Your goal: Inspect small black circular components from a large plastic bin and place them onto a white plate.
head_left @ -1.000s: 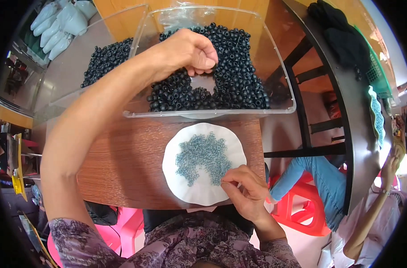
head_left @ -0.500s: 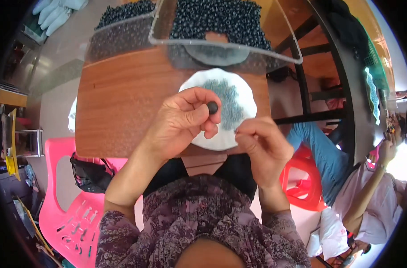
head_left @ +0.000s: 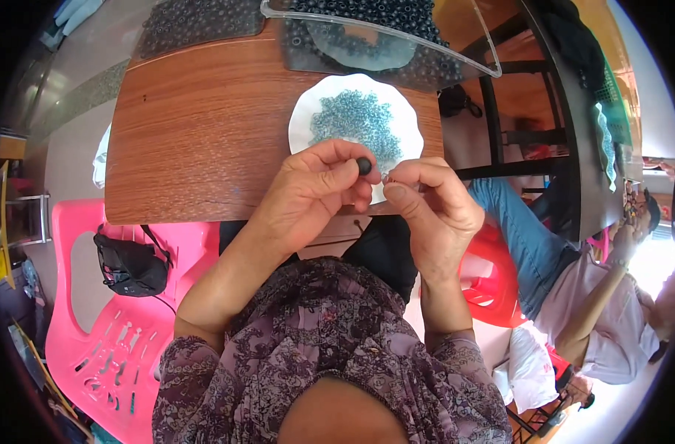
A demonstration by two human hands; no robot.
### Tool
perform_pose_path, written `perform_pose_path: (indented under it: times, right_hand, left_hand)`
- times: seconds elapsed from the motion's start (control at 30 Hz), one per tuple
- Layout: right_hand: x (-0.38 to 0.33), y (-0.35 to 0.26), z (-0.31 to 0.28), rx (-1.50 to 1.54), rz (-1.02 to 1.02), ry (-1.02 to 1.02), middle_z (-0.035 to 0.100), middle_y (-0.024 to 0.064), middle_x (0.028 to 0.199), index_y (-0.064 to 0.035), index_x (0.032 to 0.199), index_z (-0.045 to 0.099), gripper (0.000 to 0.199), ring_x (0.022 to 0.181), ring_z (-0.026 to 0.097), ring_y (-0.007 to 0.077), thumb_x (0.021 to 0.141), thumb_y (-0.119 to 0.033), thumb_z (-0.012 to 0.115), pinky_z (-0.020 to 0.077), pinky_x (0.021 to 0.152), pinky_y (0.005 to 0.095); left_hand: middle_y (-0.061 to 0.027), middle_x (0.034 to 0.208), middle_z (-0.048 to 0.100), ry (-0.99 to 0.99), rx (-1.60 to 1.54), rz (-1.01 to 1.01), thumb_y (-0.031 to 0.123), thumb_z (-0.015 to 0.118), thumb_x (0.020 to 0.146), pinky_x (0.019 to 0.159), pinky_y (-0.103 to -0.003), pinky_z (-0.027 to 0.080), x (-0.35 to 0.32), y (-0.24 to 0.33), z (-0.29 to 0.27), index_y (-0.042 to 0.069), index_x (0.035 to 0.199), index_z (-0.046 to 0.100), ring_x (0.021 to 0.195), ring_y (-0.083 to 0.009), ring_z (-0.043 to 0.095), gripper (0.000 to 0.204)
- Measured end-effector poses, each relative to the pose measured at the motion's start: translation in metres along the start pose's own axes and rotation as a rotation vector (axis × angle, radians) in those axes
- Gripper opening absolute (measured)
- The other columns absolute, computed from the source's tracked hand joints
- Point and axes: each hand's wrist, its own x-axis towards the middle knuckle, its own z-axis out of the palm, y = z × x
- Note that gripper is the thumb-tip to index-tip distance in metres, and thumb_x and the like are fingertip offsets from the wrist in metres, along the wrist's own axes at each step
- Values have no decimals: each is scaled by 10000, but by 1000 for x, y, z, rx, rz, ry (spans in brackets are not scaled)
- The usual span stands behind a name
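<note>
Left hand [head_left: 304, 198] pinches a black bead [head_left: 364, 166] at the near side of the white plate [head_left: 301, 133]. Right hand [head_left: 442, 218], just right, has fingertips closed on a tiny item [head_left: 388, 180], kind indiscernible.

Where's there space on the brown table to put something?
The big bare patch on the table is left of the white plate, in front of the clear bins. Crowded: bluish beads heap the plate's middle; the left hand and right hand crowd its near edge.
</note>
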Motion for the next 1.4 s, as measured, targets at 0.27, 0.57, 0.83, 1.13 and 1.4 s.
perform_pose_path:
  times: [0.27, 0.57, 0.83, 1.13, 1.4]
  right_hand:
    - [0, -6, 2, -20, 122, 20, 597, 62, 841, 47, 890, 604, 169, 739, 554, 95, 736, 108, 635, 449, 658, 192]
    - [2, 1, 7, -33, 128, 31, 597, 63, 836, 44, 882, 609, 159, 730, 560, 98, 738, 106, 627, 446, 647, 195]
    - [2, 7, 10, -20, 103, 18, 589, 69, 822, 49, 871, 605, 139, 678, 535, 90, 743, 100, 627, 422, 597, 189]
    - [5, 7, 25, -193, 20, -33, 564, 62, 813, 47, 850, 601, 141, 744, 535, 118, 727, 114, 624, 422, 685, 214]
    - [0, 2, 24, -316, 8, -68, 556, 44, 851, 37, 829, 592, 96, 804, 508, 132, 754, 95, 582, 400, 757, 234]
  left_hand:
    - [-79, 890, 593, 17, 0, -35, 150, 549, 885, 660, -280, 458, -2, 1, -2, -1, 1088, 532, 732, -138, 556, 254]
    - [-91, 878, 611, 37, -51, -57, 132, 532, 893, 630, -280, 479, 0, -1, -11, -12, 1100, 525, 712, -141, 578, 253]
    - [-83, 899, 600, 40, -36, -49, 129, 547, 887, 659, -268, 468, -1, -1, -17, -5, 1077, 541, 746, -140, 568, 233]
    - [-58, 902, 577, 67, 80, 149, 89, 565, 863, 662, -242, 452, -5, -8, -21, 2, 1058, 573, 739, -120, 539, 214]
    - [-35, 786, 607, 115, 184, 282, 19, 573, 782, 622, -229, 469, 1, -28, -17, 11, 940, 624, 733, -81, 555, 166]
